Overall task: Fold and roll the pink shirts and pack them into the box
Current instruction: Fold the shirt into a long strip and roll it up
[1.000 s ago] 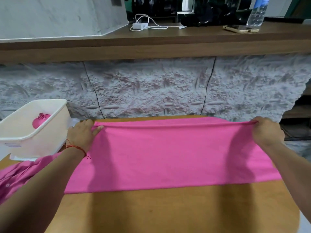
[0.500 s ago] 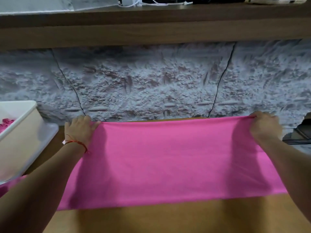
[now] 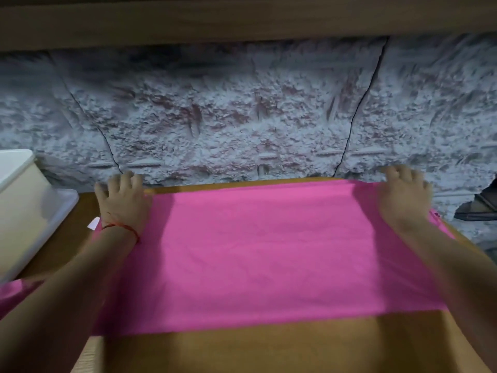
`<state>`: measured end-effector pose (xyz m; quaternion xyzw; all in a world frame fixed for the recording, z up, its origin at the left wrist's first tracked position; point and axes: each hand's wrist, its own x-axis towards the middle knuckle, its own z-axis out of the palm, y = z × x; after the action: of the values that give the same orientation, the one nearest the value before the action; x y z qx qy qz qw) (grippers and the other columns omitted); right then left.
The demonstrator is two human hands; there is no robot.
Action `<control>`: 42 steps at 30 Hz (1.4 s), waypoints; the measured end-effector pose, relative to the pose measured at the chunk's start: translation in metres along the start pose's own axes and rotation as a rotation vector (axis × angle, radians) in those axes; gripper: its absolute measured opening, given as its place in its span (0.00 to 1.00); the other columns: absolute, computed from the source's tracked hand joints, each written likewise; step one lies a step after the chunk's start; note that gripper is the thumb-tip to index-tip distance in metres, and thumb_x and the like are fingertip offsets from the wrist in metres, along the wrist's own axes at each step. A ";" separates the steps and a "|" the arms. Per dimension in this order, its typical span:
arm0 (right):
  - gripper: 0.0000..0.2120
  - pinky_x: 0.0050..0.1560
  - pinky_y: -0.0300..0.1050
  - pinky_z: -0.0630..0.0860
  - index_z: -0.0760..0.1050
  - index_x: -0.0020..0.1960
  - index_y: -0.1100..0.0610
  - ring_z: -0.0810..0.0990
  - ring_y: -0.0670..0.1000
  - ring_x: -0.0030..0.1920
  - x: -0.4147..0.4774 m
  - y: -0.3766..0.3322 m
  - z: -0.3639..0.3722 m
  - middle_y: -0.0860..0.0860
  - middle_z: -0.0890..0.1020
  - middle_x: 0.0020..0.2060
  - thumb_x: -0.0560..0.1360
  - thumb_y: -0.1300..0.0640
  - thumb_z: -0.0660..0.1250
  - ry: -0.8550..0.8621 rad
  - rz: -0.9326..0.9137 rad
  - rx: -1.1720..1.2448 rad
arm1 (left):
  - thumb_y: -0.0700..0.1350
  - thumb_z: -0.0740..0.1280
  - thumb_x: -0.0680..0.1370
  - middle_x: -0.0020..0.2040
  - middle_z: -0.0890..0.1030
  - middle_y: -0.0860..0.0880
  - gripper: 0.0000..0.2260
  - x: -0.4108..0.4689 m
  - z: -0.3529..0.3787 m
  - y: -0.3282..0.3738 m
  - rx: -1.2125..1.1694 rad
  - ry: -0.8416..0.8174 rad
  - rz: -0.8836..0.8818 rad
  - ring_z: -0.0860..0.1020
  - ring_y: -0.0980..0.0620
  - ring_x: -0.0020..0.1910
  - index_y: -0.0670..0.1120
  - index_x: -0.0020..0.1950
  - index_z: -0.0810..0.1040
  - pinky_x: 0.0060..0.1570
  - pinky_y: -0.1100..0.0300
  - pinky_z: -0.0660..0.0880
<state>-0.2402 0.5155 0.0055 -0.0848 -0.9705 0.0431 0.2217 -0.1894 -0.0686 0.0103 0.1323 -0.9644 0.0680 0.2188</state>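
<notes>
A pink shirt (image 3: 269, 254) lies folded into a wide flat band across the wooden table (image 3: 269, 351). My left hand (image 3: 122, 200) rests flat on its far left corner, fingers spread and straight. On the far right corner my right hand (image 3: 403, 197) presses down the same way. The white plastic box (image 3: 18, 200) stands at the left edge of the view, its inside hidden from here. More pink cloth (image 3: 13, 292) shows at the left edge beneath my left forearm.
A rough grey stone-patterned wall (image 3: 242, 117) rises right behind the table, with a wooden shelf (image 3: 242, 20) above it. A small white tag (image 3: 93, 224) lies on the table by my left wrist. Bare table wood runs along the near edge.
Both hands let go of the shirt's far edge and now lie flat on it. The shirt has been laid down at the table's far edge. The view tilted down, so the box slid left.
</notes>
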 end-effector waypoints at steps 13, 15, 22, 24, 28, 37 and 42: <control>0.36 0.81 0.62 0.49 0.42 0.84 0.36 0.46 0.51 0.84 -0.129 -0.070 -0.028 0.41 0.46 0.84 0.78 0.26 0.35 -0.538 -0.375 0.058 | 0.74 0.39 0.78 0.85 0.47 0.53 0.36 -0.109 -0.024 0.052 -0.192 -0.497 0.062 0.48 0.46 0.84 0.60 0.84 0.48 0.79 0.36 0.48; 0.36 0.82 0.62 0.48 0.40 0.83 0.36 0.45 0.51 0.84 -0.149 -0.063 -0.038 0.40 0.45 0.84 0.78 0.25 0.35 -0.541 -0.371 0.061 | 0.74 0.38 0.78 0.85 0.46 0.53 0.37 -0.130 -0.032 0.049 -0.206 -0.494 0.062 0.47 0.46 0.84 0.60 0.84 0.47 0.79 0.36 0.47; 0.35 0.82 0.60 0.45 0.38 0.83 0.35 0.40 0.49 0.84 -0.215 -0.032 -0.079 0.38 0.41 0.83 0.79 0.26 0.35 -0.551 -0.366 0.051 | 0.74 0.37 0.78 0.85 0.44 0.54 0.37 -0.206 -0.065 0.045 -0.212 -0.494 0.050 0.44 0.47 0.84 0.60 0.84 0.45 0.79 0.36 0.45; 0.34 0.82 0.60 0.45 0.37 0.83 0.34 0.40 0.48 0.84 -0.232 -0.025 -0.089 0.38 0.40 0.83 0.79 0.26 0.34 -0.552 -0.361 0.053 | 0.74 0.37 0.78 0.85 0.44 0.53 0.37 -0.225 -0.075 0.044 -0.209 -0.491 0.051 0.44 0.47 0.84 0.60 0.84 0.44 0.79 0.36 0.45; 0.34 0.82 0.58 0.44 0.37 0.82 0.33 0.38 0.47 0.83 -0.263 -0.013 -0.110 0.37 0.39 0.83 0.78 0.26 0.34 -0.562 -0.371 0.051 | 0.74 0.36 0.77 0.85 0.44 0.53 0.37 -0.263 -0.094 0.042 -0.223 -0.504 0.041 0.43 0.47 0.84 0.60 0.84 0.44 0.79 0.36 0.43; 0.32 0.83 0.57 0.43 0.39 0.83 0.33 0.39 0.46 0.83 -0.294 0.006 -0.136 0.36 0.39 0.83 0.81 0.28 0.40 -0.617 -0.384 0.064 | 0.72 0.40 0.79 0.85 0.44 0.53 0.36 -0.319 -0.126 0.042 -0.259 -0.530 0.010 0.42 0.47 0.84 0.60 0.84 0.45 0.79 0.36 0.41; 0.27 0.78 0.54 0.60 0.63 0.81 0.42 0.62 0.50 0.79 -0.278 -0.027 -0.140 0.42 0.65 0.80 0.84 0.37 0.57 -0.470 -0.352 0.115 | 0.60 0.56 0.83 0.78 0.68 0.52 0.23 -0.294 -0.141 0.003 -0.291 -0.386 -0.019 0.64 0.49 0.77 0.55 0.77 0.68 0.74 0.45 0.61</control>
<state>0.0644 0.4444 0.0170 0.1098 -0.9909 0.0775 -0.0008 0.1223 0.0270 0.0072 0.1189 -0.9867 -0.1001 0.0477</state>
